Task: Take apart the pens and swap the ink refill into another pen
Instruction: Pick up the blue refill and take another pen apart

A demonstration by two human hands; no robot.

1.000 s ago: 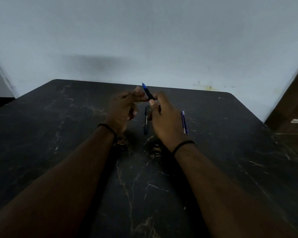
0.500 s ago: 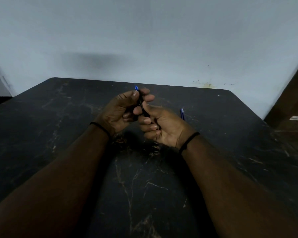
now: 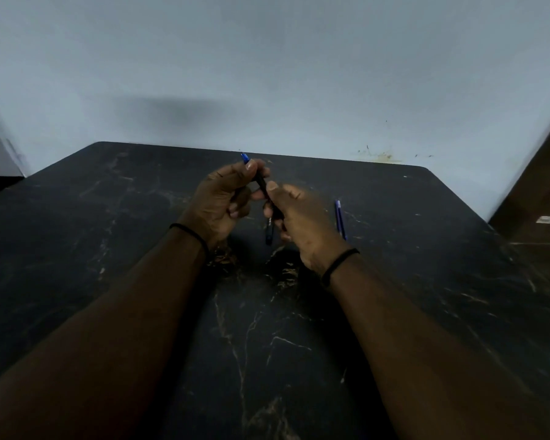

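Both hands hold one black pen (image 3: 262,185) with a blue end above the middle of the black marble table (image 3: 108,249). My left hand (image 3: 223,198) pinches its upper part near the blue tip. My right hand (image 3: 296,217) grips its lower part. A second dark pen piece (image 3: 269,231) with a blue end lies on the table just below the hands, partly hidden by my right hand. A thin blue refill or pen (image 3: 340,220) lies on the table to the right of my right hand.
A pale wall (image 3: 267,74) runs along the table's far edge. A brown wooden surface (image 3: 540,198) stands past the table's right edge. Both forearms stretch over the near half of the table.
My right hand has turned over, from palm up to back up, still on the pen. The dark piece on the table below it shows again.
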